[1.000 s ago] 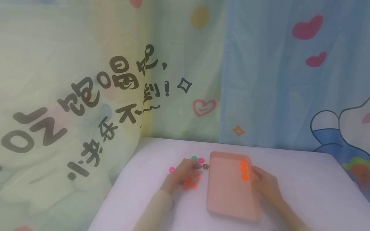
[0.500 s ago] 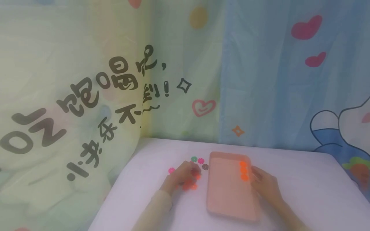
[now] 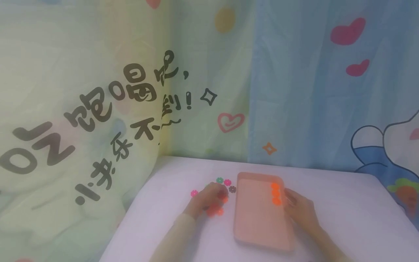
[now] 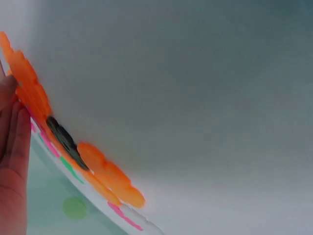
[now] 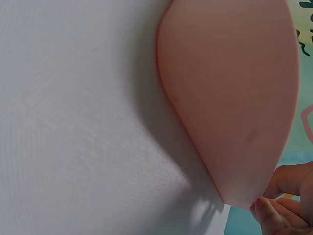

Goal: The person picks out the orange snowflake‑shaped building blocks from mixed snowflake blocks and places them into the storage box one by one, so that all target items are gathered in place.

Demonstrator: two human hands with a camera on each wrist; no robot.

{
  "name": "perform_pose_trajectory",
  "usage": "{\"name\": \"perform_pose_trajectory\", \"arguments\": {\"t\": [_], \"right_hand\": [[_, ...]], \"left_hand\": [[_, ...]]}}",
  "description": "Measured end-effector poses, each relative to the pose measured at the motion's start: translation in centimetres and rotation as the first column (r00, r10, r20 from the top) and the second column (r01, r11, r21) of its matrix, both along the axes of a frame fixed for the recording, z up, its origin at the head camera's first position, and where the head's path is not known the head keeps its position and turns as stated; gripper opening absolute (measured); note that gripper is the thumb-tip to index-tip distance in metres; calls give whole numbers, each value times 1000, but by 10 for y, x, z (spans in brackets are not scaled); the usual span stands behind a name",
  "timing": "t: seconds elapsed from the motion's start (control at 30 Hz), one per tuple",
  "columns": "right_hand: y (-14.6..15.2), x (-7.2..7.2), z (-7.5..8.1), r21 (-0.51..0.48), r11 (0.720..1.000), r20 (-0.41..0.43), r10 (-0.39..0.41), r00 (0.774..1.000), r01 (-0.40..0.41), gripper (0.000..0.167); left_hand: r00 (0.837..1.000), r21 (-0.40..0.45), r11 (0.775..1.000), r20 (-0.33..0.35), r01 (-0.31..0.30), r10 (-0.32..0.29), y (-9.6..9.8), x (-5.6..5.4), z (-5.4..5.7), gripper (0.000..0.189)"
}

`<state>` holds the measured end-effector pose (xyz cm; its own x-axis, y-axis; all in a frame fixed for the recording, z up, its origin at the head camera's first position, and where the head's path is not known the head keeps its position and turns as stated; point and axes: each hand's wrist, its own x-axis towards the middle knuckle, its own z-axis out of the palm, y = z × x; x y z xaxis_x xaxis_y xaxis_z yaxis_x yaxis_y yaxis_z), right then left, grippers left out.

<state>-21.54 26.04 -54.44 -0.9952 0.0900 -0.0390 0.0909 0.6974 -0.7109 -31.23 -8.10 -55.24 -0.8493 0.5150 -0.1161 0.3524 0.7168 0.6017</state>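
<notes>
In the head view my left hand (image 3: 209,196) is low over a loose group of orange flower-shaped pieces (image 3: 214,210), left of a pink tray (image 3: 258,218). The left wrist view has my thumb and fingertips (image 4: 9,89) pinching at an orange flower-shaped piece (image 4: 30,81); its edge is partly covered. A dark flower-shaped piece (image 4: 66,142) lies beside it. My right hand (image 3: 301,211) holds the tray's right side, thumb and fingers on its rim in the right wrist view. Three or so orange flower-shaped pieces (image 3: 276,194) form a column inside the tray along that side.
Beyond my left hand lie a green flower-shaped piece (image 3: 220,180), a pink one (image 3: 227,182) and a brown one (image 3: 232,189). Another pink piece (image 3: 194,193) is to its left. A white-covered table (image 3: 347,211) carries everything, with printed curtains (image 3: 294,91) behind.
My left hand has shifted slightly among the flower-shaped pieces, its fingertips drawing a little nearer to me. The right hand and the tray stay in place.
</notes>
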Motion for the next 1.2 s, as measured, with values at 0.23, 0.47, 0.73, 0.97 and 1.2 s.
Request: {"name": "perform_pose_trajectory", "arguments": {"t": [0.23, 0.47, 0.73, 0.97, 1.2], "right_hand": [[-1, 1, 0, 19, 1000, -17, -8, 1000, 8, 60], [-2, 1, 3, 20, 1000, -10, -5, 1000, 5, 62], [-2, 3, 5, 15, 1000, -6, -4, 1000, 4, 61], [-3, 6, 8, 12, 1000, -33, 16, 999, -15, 59], [-1, 4, 5, -7, 1000, -17, 15, 1000, -16, 62]], "left_hand": [[999, 14, 1000, -54, 7, -6, 8, 2, 2, 24], [994, 130, 988, 71, -86, 77, 13, 6, 8, 27], [962, 190, 958, 212, -215, 174, 20, 7, 20, 20], [999, 35, 999, 34, -12, 11, 22, -12, 0, 29], [1000, 20, 1000, 12, 19, -20, 25, -17, 2, 27]]}}
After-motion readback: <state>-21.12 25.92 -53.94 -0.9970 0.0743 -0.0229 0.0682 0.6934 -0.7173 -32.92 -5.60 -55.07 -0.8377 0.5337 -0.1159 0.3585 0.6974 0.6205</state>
